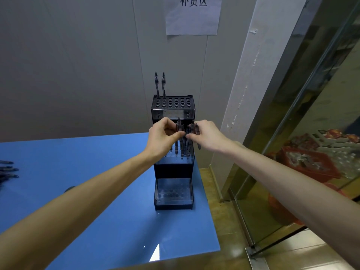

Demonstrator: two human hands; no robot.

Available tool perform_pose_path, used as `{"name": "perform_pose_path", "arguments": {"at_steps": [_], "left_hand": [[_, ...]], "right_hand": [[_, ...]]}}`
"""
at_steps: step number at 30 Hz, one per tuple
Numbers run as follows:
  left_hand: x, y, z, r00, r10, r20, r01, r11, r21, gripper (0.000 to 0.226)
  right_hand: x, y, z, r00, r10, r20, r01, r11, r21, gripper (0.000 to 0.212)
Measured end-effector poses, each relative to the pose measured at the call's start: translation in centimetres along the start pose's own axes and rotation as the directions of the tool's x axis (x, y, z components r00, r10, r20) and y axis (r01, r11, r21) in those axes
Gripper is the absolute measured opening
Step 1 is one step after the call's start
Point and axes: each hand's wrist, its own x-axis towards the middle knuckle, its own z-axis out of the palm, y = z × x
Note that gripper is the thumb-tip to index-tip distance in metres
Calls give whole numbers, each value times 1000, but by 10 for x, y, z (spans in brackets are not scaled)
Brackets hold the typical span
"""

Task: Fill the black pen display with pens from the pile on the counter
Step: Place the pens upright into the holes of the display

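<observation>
Both hands, left hand [162, 134] and right hand [207, 137], pinch dark pens [185, 141] over the tiered black plastic pen display [173, 168] at the blue worktop's [97, 172] far right edge.

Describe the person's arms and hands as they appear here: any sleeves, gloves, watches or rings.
Both forearms are bare from the bottom of the picture up to the wrists; no sleeve shows anywhere in view. The left hand and right hand wear no gloves. No watch, bracelet or band shows on either wrist, and no ring can be made out on the fingers that show. No markings show on the arms.
</observation>
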Motion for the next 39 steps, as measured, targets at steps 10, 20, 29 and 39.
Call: {"name": "perform_pose_path", "arguments": {"at_steps": [10,20,29,39], "left_hand": [[3,1,7,998,44,51,-54,972,230,28],[8,-5,6,978,-43,203,-70,853,517,28],[-1,-7,4,986,-21,165,-85,787,610,33],[-3,-9,-32,992,-9,129,-72,787,613,36]], "right_hand": [[-2,3,1,991,7,-135,-11,999,-34,28],[-5,6,5,999,-30,18,32,991,-131,53],[-9,10,-9,977,150,153,-181,960,212,65],[-3,-4,-33,985,154,-73,-68,745,664,32]]}}
